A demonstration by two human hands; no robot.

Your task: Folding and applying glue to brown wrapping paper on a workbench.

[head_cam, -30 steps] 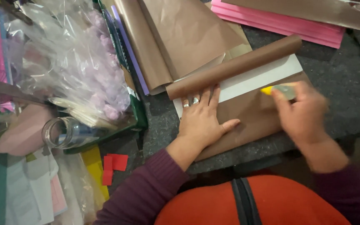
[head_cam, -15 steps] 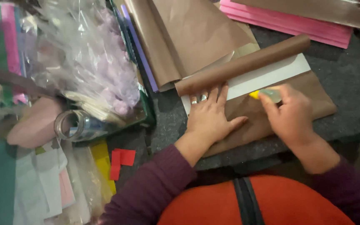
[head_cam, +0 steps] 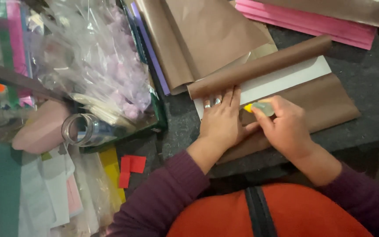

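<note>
One brown paper sheet (head_cam: 312, 105) lies under the flat, spread left hand (head_cam: 221, 123); the right hand (head_cam: 286, 129) pinches one glue stick (head_cam: 259, 108).

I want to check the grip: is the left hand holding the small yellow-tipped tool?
No, the left hand lies flat on the brown paper, while the right hand holds the tool.

We see a dark grey felt-like table (head_cam: 369, 109) under soft, even light. At our left lies clutter: a clear plastic bag (head_cam: 88, 57), a glass jar (head_cam: 82, 130), coloured paper strips (head_cam: 9, 39) and red scraps (head_cam: 130, 169). Pink sheets (head_cam: 312, 26) lie at the far edge.
</note>
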